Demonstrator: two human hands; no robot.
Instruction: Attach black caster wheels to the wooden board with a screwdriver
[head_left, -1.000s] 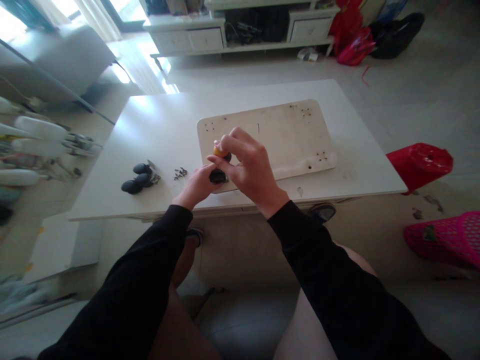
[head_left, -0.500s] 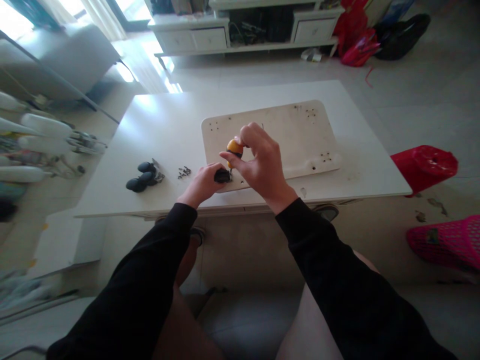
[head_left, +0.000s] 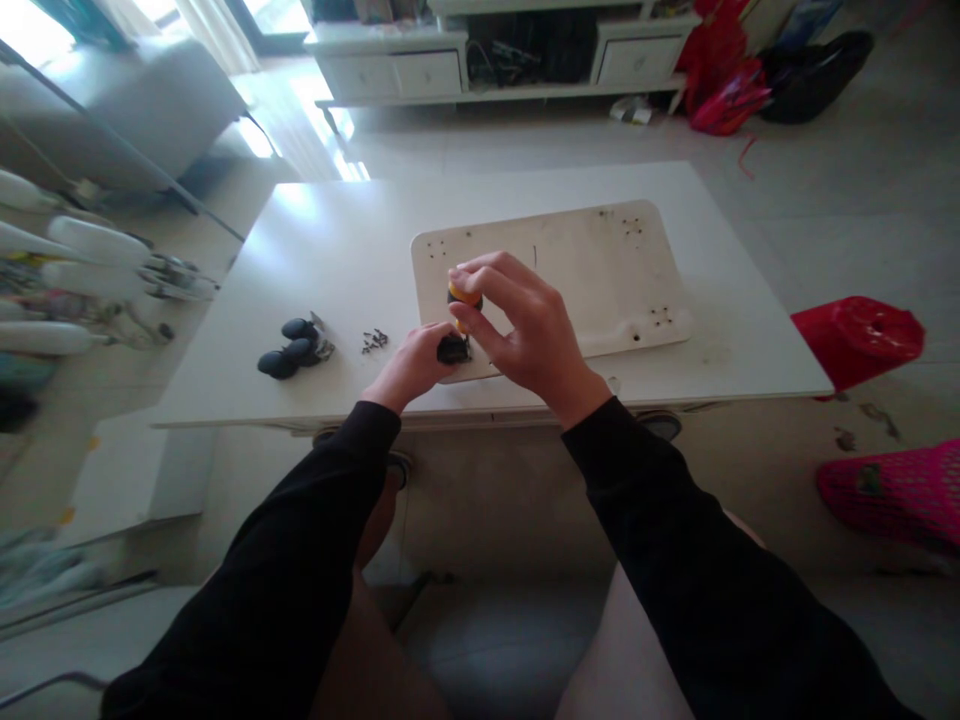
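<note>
A pale board (head_left: 585,270) with small holes grouped near its corners lies on the white table. My left hand (head_left: 412,362) is closed around a black caster (head_left: 452,349) at the board's near left corner. Above it, my right hand (head_left: 529,325) grips a short yellow-and-black screwdriver (head_left: 465,296) with fingers and thumb, its shaft pointing down by the caster. The screwdriver's tip is too small to make out. To the left lie several black casters (head_left: 298,350) with metal fittings and a small pile of screws (head_left: 375,341).
The white table (head_left: 345,240) ends just in front of my legs. A red bin (head_left: 855,340) stands past its right end, with a pink basket (head_left: 892,490) nearer me. A white cabinet (head_left: 427,75) is across the floor, and a white box (head_left: 142,480) sits at the left.
The fingers of my right hand have shifted around the screwdriver handle and stretch further over it. My left hand stays on the caster. The whole view has moved slightly.
</note>
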